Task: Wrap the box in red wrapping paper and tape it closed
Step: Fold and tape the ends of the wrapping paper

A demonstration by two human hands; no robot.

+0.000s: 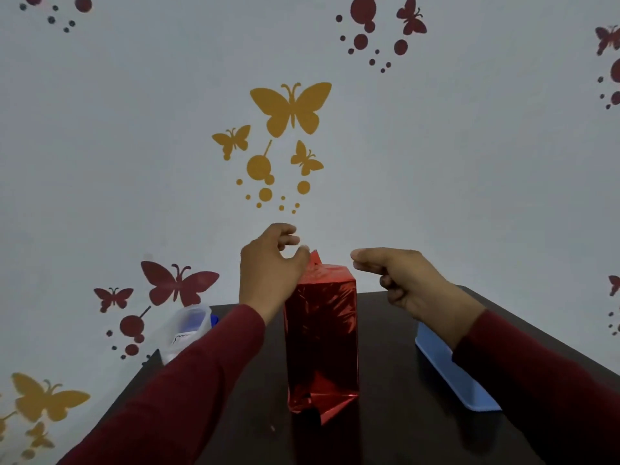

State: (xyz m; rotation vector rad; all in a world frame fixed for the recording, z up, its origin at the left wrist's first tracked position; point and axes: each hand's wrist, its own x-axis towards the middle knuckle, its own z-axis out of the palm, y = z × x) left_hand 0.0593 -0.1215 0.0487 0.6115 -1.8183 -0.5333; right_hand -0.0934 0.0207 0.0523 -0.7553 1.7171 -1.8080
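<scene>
A tall box wrapped in shiny red paper (320, 333) stands upright in the middle of the dark table (396, 397). Loose paper folds stick out at its bottom front and a small flap points up at its top left corner. My left hand (271, 263) is at that top corner, thumb and fingers pinching the paper flap. My right hand (399, 276) hovers just right of the box top, apart from it, fingers curled with thumb against forefinger; whether it holds a piece of tape I cannot tell.
A light blue tray (449, 370) lies on the table's right side, partly under my right sleeve. A clear plastic container (188, 327) with something blue inside stands at the table's back left corner. Behind is a pale wall with butterfly stickers.
</scene>
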